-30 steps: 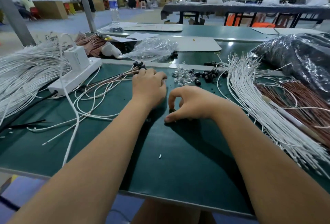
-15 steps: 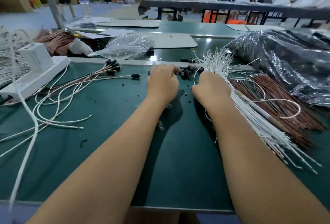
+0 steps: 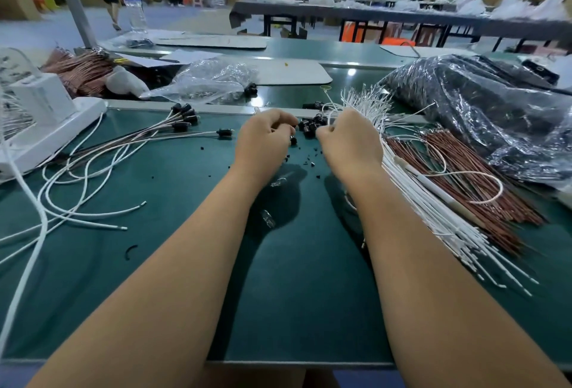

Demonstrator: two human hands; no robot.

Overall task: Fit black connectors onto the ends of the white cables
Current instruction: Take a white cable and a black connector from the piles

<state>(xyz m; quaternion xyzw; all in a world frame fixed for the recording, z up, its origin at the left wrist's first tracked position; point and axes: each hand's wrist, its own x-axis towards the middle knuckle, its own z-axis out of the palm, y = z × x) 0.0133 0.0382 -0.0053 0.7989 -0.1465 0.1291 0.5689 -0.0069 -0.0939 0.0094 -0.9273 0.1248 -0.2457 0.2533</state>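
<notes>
A small pile of black connectors (image 3: pixel 312 126) lies at the far edge of the green mat (image 3: pixel 185 232). My left hand (image 3: pixel 263 143) hovers just left of it with curled fingers, and a black connector (image 3: pixel 292 140) shows under its fingertips. Just right of the pile, my right hand (image 3: pixel 349 143) has its fingers curled at the top end of the white cable bundle (image 3: pixel 433 214), and seems to pinch one white cable. Several finished cables with black connectors (image 3: pixel 182 118) fan out to the left.
Brown cables (image 3: pixel 464 171) and a black plastic bag (image 3: pixel 495 115) fill the right side. A white power strip (image 3: pixel 46 127) stands at the left and a clear bag (image 3: pixel 210 81) at the back. Small black bits and clear parts (image 3: pixel 267 217) dot the mat between my forearms.
Both hands moved away from me, from the mat's middle to the connector pile. My right hand went to the white bundle's end and both hands' fingers curled in.
</notes>
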